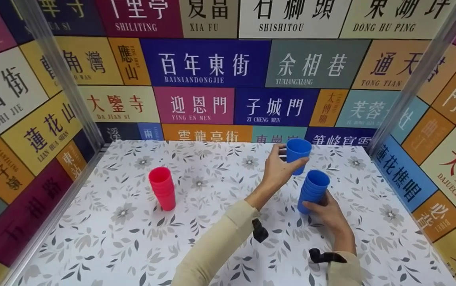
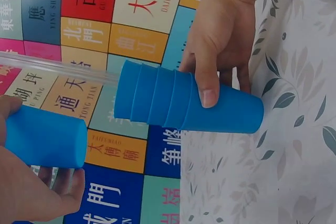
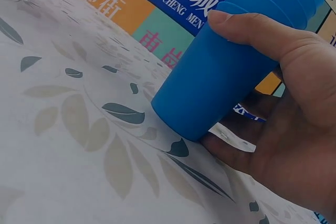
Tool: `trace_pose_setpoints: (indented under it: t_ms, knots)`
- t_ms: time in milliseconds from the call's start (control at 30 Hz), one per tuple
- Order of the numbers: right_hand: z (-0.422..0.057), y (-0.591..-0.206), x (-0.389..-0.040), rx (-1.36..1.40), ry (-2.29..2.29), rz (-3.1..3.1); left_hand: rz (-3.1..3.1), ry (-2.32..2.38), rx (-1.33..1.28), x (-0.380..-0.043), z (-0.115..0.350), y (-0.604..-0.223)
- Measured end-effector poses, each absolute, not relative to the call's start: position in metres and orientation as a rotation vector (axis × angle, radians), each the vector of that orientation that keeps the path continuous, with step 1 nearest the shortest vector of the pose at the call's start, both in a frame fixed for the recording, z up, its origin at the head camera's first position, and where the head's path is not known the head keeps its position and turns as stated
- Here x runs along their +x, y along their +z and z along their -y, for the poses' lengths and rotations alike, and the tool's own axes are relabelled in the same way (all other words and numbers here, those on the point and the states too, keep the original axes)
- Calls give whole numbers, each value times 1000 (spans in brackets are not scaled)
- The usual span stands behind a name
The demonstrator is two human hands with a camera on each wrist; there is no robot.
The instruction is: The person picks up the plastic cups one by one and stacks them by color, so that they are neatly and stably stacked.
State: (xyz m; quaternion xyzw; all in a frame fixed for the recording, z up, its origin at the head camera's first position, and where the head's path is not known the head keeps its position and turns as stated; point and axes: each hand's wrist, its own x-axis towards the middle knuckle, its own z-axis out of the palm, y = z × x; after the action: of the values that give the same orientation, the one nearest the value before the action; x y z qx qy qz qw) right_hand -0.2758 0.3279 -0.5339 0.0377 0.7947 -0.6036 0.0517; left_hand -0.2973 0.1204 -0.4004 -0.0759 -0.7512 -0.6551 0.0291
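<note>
My left hand (image 1: 277,169) grips a single blue cup (image 1: 299,150), mouth up, behind and slightly left of a blue stack. That stack of several nested blue cups (image 1: 314,188) is held low by my right hand (image 1: 331,212), thumb across its front. In the left wrist view, the single cup (image 2: 47,135) is apart from the stack (image 2: 184,98). The right wrist view shows the thumb and fingers around the lowest cup (image 3: 220,77), its base close to the cloth; whether it touches cannot be told. A stack of nested red cups (image 1: 162,188) stands upright to the left.
A floral white cloth covers the table (image 1: 132,246). Panels with printed place names form a back wall (image 1: 208,63) and side walls, with clear edge strips (image 1: 418,75) at the corners. Black straps (image 1: 327,256) sit at both wrists.
</note>
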Motion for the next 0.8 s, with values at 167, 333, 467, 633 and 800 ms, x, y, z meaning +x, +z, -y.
trace_pose_setpoints:
  t_ms: [167, 333, 467, 633, 800]
  knots:
    - [-328, -535, -275, 102, -1829, -2427, 2362, -1986, -251, -296, -125, -397]
    - [-328, -534, -277, 119, -1800, -2431, 2402, -1989, -302, -295, -129, -393]
    - [-329, -534, -279, 121, -1796, -2429, 2434, -1980, -322, -295, -132, -391]
    - [-330, -535, -279, 100, -1769, -2442, 2443, -2012, -395, -295, -136, -391]
    - [-330, -533, -274, 79, -1791, -2435, 2454, -2032, -467, -295, -142, -393]
